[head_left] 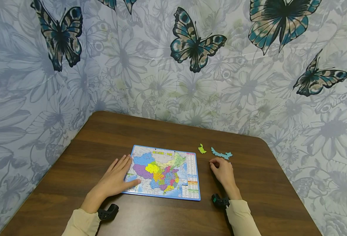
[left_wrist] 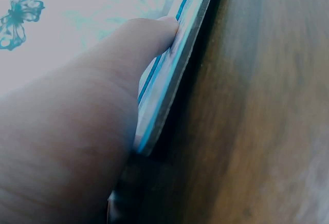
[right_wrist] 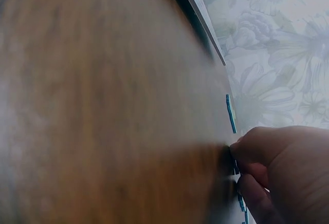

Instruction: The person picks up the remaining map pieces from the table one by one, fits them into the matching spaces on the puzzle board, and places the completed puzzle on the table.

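A map puzzle board (head_left: 192,193) with a blue rim and coloured map pieces lies flat on the table. My left hand (head_left: 117,175) rests on its left side, fingers spread, thumb (left_wrist: 149,36) pressed over the near edge in the left wrist view. To the board's right, my right hand (head_left: 223,171) is low over the table with loosely bent fingers. A long light-blue puzzle piece (head_left: 220,154) lies just beyond its fingertips; the right wrist view shows thin blue edges (right_wrist: 241,202) beside them. Left of that piece is a yellow-green puzzle piece (head_left: 202,149).
The brown wooden table (head_left: 161,216) has its far edge against a wall covering (head_left: 150,82) with flowers and butterflies. Black wrist devices (head_left: 108,212) sit at both cuffs.
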`<control>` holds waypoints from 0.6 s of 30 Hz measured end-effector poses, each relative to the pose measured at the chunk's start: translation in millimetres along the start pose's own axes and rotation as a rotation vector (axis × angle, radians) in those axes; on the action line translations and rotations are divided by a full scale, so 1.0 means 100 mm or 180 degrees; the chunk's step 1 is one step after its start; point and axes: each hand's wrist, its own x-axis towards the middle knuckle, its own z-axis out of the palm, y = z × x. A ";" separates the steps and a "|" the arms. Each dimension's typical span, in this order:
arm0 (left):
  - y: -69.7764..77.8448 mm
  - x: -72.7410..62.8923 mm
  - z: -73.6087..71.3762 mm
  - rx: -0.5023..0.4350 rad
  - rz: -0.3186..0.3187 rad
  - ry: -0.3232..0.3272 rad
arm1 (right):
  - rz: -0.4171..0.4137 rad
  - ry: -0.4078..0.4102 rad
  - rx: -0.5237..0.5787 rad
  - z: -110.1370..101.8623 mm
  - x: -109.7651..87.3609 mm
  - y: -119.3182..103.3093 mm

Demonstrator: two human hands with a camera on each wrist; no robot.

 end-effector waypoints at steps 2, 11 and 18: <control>0.00 0.00 0.00 0.0005 -0.0007 -0.0004 | -0.0009 -0.0017 0.0032 0.01 0.00 0.00; 0.00 0.00 0.00 0.0026 -0.0014 -0.0004 | -0.0068 0.0001 0.0018 0.04 0.01 -0.04; -0.01 0.00 0.01 0.0012 -0.0002 -0.0015 | -0.0159 0.0022 0.0100 0.05 0.01 -0.08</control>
